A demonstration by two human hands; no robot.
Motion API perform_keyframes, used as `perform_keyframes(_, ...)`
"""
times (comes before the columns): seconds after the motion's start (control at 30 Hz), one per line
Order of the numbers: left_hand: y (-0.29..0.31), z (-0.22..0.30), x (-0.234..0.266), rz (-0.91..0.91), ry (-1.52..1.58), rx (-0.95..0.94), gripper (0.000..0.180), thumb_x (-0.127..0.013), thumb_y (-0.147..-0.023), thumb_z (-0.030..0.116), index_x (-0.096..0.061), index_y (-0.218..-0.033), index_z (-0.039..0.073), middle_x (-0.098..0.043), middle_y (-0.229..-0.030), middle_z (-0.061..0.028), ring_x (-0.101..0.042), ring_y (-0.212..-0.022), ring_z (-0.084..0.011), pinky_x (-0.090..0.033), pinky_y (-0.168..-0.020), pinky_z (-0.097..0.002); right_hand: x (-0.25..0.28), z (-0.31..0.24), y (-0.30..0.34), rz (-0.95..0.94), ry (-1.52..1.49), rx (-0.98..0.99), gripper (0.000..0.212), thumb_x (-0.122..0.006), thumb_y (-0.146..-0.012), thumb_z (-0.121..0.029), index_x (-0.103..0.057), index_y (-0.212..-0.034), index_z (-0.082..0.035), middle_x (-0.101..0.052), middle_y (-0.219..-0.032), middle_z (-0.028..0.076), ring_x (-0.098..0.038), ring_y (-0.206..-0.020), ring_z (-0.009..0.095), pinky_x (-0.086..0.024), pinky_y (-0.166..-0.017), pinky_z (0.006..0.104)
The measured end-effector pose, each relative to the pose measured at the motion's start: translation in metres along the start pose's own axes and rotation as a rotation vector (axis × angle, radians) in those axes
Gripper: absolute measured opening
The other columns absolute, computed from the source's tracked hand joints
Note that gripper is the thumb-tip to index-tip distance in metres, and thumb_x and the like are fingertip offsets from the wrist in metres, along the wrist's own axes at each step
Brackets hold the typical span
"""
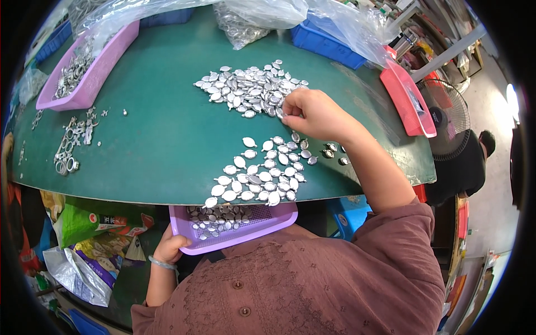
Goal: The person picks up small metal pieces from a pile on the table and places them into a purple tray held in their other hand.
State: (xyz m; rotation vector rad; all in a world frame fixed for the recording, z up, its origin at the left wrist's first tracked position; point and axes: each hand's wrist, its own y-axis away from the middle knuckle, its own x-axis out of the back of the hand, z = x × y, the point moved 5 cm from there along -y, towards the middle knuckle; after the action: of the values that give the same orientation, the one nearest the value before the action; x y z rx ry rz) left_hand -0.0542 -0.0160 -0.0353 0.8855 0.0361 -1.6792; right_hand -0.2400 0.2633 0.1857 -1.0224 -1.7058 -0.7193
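Note:
My left hand, with a bangle at the wrist, grips the left end of a purple plastic basket held just below the table's near edge. Small silvery metal pieces lie inside the basket. My right hand reaches over the table, fingers curled in a pinch at the right edge of a heap of flat oval metal pieces. What its fingertips hold, if anything, is hidden. Between that heap and the basket, a looser group of similar oval pieces spreads to the table's edge.
Darker pieces lie by my right forearm. On the green table are small metal parts, a pink-purple tray, a blue bin, plastic bags and a red tray. A fan and another person are at right.

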Motion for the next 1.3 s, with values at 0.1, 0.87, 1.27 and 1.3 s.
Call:
perform_keyframes(0.1,0.0,-0.002,0.003,0.002,-0.013,0.002,0.07,-0.054,-0.055,0.003,-0.038,-0.123,-0.005,-0.056,-0.104,-0.0129,-0.056,-0.094,-0.024,-0.044,-0.084,-0.0331,-0.003,0.003,0.006,-0.171,0.013,-0.006,0.013,-0.065,-0.073,-0.009,-0.058,-0.081,0.0,-0.057,-0.073,0.01,-0.056,-0.065,0.02,-0.045,-0.059,0.0308)
perform_keyframes(0.87,-0.001,-0.006,0.005,-0.015,-0.006,0.011,0.068,-0.054,-0.056,0.002,-0.039,-0.122,-0.005,-0.056,-0.103,-0.0128,-0.056,-0.094,-0.0237,-0.044,-0.083,-0.0329,-0.003,0.006,0.012,0.006,-0.109,0.04,0.012,-0.059,-0.074,0.001,-0.059,-0.086,0.0,-0.056,-0.076,0.009,-0.054,-0.067,0.018,-0.044,-0.062,0.03)
perform_keyframes(1.27,-0.001,-0.003,0.001,-0.032,-0.013,0.008,0.068,-0.054,-0.055,0.003,-0.039,-0.121,-0.005,-0.056,-0.104,-0.0135,-0.056,-0.094,-0.0242,-0.044,-0.084,-0.0333,0.0,-0.001,-0.01,0.088,-0.11,0.075,0.019,-0.062,-0.075,-0.005,-0.059,-0.093,-0.003,-0.053,-0.064,0.006,-0.049,-0.061,0.019,-0.041,-0.057,0.0321)
perform_keyframes(1.3,-0.001,-0.002,0.001,-0.02,-0.002,-0.003,0.067,-0.054,-0.055,0.003,-0.039,-0.12,-0.005,-0.056,-0.103,-0.0134,-0.056,-0.093,-0.0241,-0.044,-0.084,-0.0333,-0.002,0.0,-0.012,0.078,-0.057,0.061,0.018,-0.063,-0.074,-0.008,-0.06,-0.091,-0.005,-0.058,-0.067,0.01,-0.057,-0.065,0.026,-0.044,-0.062,0.0361)
